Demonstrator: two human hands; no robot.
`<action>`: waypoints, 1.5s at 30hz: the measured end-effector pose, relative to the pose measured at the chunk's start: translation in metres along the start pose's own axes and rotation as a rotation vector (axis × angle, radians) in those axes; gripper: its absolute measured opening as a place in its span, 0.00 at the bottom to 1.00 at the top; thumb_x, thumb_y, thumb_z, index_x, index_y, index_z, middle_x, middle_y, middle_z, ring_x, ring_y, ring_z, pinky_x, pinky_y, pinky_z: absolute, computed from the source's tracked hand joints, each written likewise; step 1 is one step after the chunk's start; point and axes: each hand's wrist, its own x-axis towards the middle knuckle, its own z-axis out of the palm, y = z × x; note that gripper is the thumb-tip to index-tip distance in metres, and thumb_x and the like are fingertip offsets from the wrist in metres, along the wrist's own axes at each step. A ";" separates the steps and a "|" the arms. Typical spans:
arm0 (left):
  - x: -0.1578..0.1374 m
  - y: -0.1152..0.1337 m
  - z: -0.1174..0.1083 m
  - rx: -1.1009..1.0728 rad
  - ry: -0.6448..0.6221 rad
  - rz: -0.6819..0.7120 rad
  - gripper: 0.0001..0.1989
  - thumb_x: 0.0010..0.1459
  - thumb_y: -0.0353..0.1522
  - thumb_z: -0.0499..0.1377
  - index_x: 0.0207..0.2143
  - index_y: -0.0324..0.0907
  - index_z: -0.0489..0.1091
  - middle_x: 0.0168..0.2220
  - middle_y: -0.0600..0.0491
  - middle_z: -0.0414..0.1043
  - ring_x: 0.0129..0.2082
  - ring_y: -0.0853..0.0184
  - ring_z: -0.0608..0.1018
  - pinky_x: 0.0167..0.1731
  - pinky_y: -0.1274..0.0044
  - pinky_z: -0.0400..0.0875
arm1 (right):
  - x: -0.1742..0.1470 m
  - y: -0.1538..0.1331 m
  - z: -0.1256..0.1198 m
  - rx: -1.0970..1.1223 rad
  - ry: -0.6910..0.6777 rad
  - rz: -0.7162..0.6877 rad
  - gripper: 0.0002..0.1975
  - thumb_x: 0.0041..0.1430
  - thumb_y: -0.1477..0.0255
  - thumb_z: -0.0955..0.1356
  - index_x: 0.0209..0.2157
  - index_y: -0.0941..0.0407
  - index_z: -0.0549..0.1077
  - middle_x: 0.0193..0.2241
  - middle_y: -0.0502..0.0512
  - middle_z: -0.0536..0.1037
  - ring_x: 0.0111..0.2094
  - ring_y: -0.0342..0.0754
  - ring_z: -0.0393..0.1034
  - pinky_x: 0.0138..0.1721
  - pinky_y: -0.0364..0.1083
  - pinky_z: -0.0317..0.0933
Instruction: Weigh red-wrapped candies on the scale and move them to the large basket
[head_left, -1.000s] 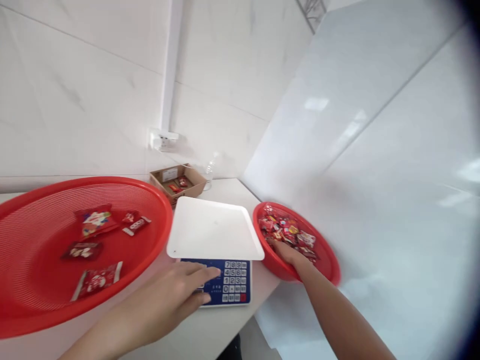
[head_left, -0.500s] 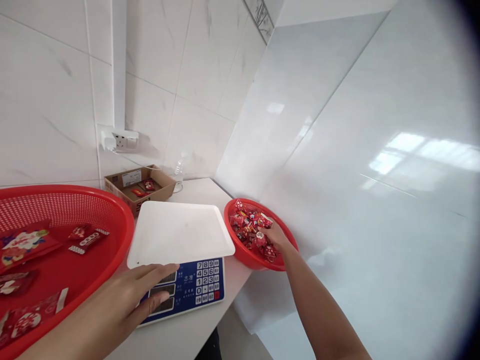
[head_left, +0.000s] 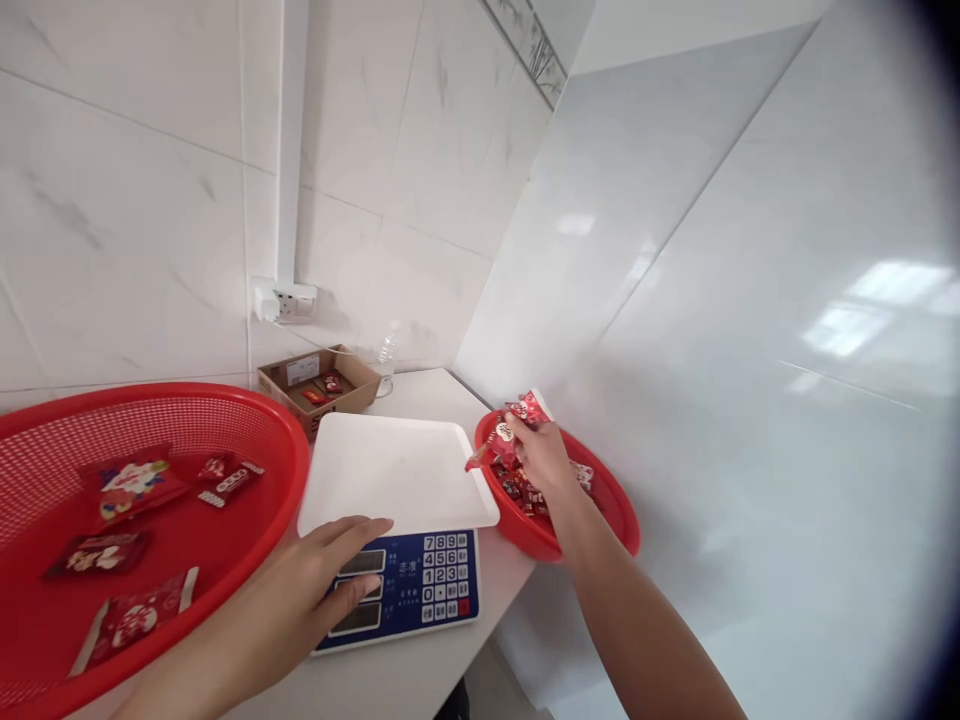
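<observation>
My right hand (head_left: 544,455) is closed on several red snack packets (head_left: 504,436), held just above the smaller red basket (head_left: 622,500). More red packets (head_left: 532,500) lie inside that basket, partly covered by my hand and wrist. On the left, my left hand (head_left: 322,575) hovers at the corner of a blue and white digital scale (head_left: 405,590), its fingers apart and holding nothing. The thumb reaches over the displays, and the fingertips are near the front edge of the scale's white tray (head_left: 397,475). That tray carries no packets.
A large red basket (head_left: 292,450) at the left holds several packets, including a bigger red bag (head_left: 135,485). Behind the scale stand a cardboard box (head_left: 360,390) with packets in it and a clear plastic bottle (head_left: 386,355). A wall socket (head_left: 296,302) and tiled walls close off the back.
My right hand has lifted packets up out of the smaller basket's pile. My left hand stays by the scale, and the whole view has shifted so that things appear further right.
</observation>
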 end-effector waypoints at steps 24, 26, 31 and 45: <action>-0.008 -0.004 -0.016 -0.004 -0.041 -0.050 0.21 0.65 0.41 0.49 0.59 0.52 0.63 0.57 0.51 0.69 0.55 0.58 0.73 0.52 0.67 0.68 | -0.051 0.027 0.085 -0.012 -0.258 0.051 0.20 0.47 0.59 0.72 0.41 0.55 0.72 0.36 0.54 0.79 0.40 0.52 0.73 0.42 0.50 0.66; -0.009 -0.003 -0.017 0.007 -0.035 -0.057 0.21 0.65 0.40 0.49 0.59 0.52 0.63 0.58 0.51 0.69 0.55 0.58 0.73 0.52 0.67 0.68 | -0.050 0.025 0.086 -0.046 -0.228 0.016 0.21 0.49 0.60 0.71 0.43 0.54 0.71 0.37 0.53 0.78 0.40 0.50 0.72 0.43 0.50 0.65; -0.010 -0.003 -0.020 0.027 -0.015 -0.052 0.21 0.65 0.40 0.49 0.59 0.51 0.64 0.58 0.50 0.69 0.55 0.57 0.73 0.51 0.68 0.69 | -0.042 0.022 0.078 -0.018 -0.151 0.047 0.22 0.46 0.61 0.72 0.43 0.53 0.70 0.37 0.52 0.77 0.40 0.49 0.71 0.41 0.49 0.66; -0.011 -0.001 -0.024 0.071 -0.049 -0.094 0.21 0.65 0.40 0.47 0.60 0.53 0.62 0.59 0.51 0.69 0.56 0.57 0.72 0.48 0.69 0.70 | -0.059 0.022 0.082 -0.189 -0.352 0.027 0.27 0.47 0.60 0.74 0.48 0.52 0.68 0.40 0.52 0.79 0.42 0.52 0.74 0.46 0.52 0.65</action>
